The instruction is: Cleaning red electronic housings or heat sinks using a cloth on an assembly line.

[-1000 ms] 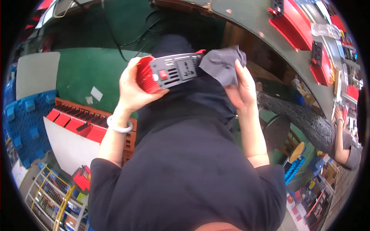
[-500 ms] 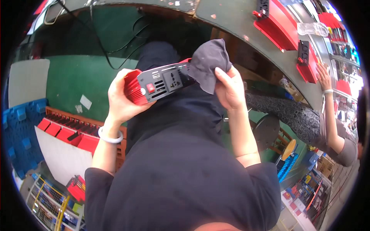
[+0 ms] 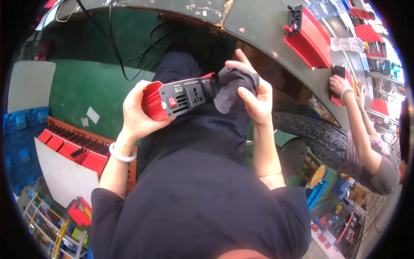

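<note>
My left hand (image 3: pixel 137 105) is wrapped round one end of a red power inverter (image 3: pixel 154 102), its ribbed metal body resting against the palm. The inverter's black end panel carries a red rocker switch, slots and a socket, and it is tilted up at the right. In my right hand (image 3: pixel 258 97) is a dark grey cloth (image 3: pixel 233 86), bunched between thumb and fingers, with the index finger stretched out above it. The cloth hangs beside the inverter's right end and overlaps it in view; whether they touch I cannot tell.
A green-grey workbench (image 3: pixel 254 21) runs across the far side, bearing another red inverter (image 3: pixel 308 36) and a clear plastic bottle (image 3: pixel 347 44). At right a co-worker's hands (image 3: pixel 338 86) handle a further unit. Left stands a crate of red housings (image 3: pixel 71 149) beside blue pallets (image 3: pixel 26 125).
My right hand has turned and bunched the cloth, drawing its upper edge down and lifting the fingers. The inverter has shifted slightly. The co-worker's hand now reaches onto the unit at right.
</note>
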### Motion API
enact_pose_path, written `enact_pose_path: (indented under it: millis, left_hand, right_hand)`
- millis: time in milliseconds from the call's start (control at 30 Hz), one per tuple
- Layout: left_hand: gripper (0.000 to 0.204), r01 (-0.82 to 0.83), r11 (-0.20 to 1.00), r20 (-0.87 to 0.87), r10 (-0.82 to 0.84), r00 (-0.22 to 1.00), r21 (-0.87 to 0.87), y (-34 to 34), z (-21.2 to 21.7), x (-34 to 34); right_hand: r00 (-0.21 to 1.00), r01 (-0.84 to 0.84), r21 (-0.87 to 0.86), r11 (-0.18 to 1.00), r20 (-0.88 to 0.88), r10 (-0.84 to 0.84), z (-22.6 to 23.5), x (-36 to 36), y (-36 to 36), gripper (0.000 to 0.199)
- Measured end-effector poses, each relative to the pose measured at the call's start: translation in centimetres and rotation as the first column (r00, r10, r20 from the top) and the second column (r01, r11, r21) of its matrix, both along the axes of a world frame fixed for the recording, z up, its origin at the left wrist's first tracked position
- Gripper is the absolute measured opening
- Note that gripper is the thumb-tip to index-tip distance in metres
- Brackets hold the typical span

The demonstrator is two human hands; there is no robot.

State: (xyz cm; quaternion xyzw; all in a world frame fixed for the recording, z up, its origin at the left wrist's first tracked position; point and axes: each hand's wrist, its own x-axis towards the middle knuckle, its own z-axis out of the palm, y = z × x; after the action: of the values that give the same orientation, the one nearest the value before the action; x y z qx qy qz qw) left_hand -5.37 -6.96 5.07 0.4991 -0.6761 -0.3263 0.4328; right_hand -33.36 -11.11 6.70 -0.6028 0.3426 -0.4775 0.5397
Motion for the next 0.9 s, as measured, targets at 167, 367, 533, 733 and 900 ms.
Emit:
enact_pose_path:
  millis: [167,367,533,733,900]
  left_hand:
    - [0.056,-0.011,1.000,-0.048,0.012,0.999,0.017,0.1,0.4,-0.2]
    - [0.058,0.039,0.998,-0.059,-0.036,0.998,0.043,0.2,0.1,0.0]
    - [0.063,0.052,0.998,0.029,-0.053,0.998,0.034,0.4,-0.5,0.2]
    - [0.052,-0.013,1.000,-0.017,0.012,1.000,-0.025,0.1,-0.3,-0.5]
    - [0.066,-0.010,1.000,0.053,0.012,0.999,-0.020,1.0,-0.9,0.5]
  right_hand:
    - [0.918,-0.039,0.348,0.937,0.383,-0.104,-0.6,1.5,1.9,0.034]
    - [0.984,0.173,0.360,0.917,-0.031,-0.173,0.9,1.6,3.3,0.021]
    - [0.963,0.033,0.169,0.985,-0.270,0.014,2.4,3.1,4.2,0.017]
    - [0.876,-0.013,-0.221,0.975,-0.472,-0.095,0.7,5.8,3.3,0.015]
    - [0.809,-0.103,-0.357,0.928,-0.573,-0.130,2.1,7.0,5.3,0.024]
